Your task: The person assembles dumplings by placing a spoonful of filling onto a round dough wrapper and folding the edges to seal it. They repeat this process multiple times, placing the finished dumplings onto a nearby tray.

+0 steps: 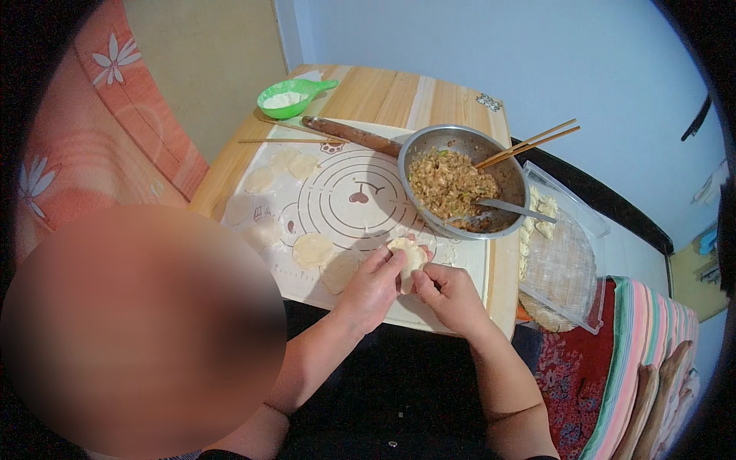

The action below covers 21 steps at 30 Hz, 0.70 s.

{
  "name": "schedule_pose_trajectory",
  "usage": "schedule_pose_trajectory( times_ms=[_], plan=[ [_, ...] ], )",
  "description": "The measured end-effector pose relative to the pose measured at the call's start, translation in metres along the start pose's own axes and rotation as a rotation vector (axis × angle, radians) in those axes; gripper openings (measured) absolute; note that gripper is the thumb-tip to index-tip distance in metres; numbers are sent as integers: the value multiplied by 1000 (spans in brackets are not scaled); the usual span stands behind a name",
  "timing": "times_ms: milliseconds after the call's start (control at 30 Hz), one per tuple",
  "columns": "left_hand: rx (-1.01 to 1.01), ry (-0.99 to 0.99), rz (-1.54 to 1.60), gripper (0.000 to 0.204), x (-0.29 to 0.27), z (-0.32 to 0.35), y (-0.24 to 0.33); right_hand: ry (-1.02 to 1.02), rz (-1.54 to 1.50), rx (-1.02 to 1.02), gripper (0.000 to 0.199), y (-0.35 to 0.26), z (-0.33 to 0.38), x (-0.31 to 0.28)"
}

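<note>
Cream-coloured dough piece [412,261] sits pinched between both hands: left grip [372,285] closed around one side, right grip [452,297] closed on its lower edge; can't tell if the seam's sealed. I'd call it partway along, since flat, floppy rounds [313,251] left of the grip are unfilled, while lumpy shaped pieces [544,203] already sit out right. Just beyond the grip, a shiny steel bowl [512,181] holds plenty of coarse filling [447,178]. Farther out: smooth wooden rolling pin [353,135].

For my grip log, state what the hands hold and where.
A dough piece: left hand at its left side, right hand at its lower right edge.
</note>
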<state>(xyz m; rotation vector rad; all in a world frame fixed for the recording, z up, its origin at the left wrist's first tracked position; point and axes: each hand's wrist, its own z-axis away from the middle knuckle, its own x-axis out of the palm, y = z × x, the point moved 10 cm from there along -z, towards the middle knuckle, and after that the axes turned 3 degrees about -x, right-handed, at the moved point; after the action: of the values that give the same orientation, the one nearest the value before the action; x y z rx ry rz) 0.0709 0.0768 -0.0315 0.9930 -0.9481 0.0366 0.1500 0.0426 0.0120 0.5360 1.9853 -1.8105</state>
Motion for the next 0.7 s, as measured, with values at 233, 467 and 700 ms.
schedule_pose_trajectory(
  times_ms=[233, 467, 700],
  plan=[
    [11, 23, -65, 37, -3, 3, 3, 0, 17, 127, 33, 0, 1, -15],
    [50, 22, 6, 39, -3, 0, 1, -38, 57, -34, 38, -11, 1, -1],
    [84, -35, 67, 39, 4, 2, 3, 106, 60, -111, 39, -18, 2, -11]
  ],
)
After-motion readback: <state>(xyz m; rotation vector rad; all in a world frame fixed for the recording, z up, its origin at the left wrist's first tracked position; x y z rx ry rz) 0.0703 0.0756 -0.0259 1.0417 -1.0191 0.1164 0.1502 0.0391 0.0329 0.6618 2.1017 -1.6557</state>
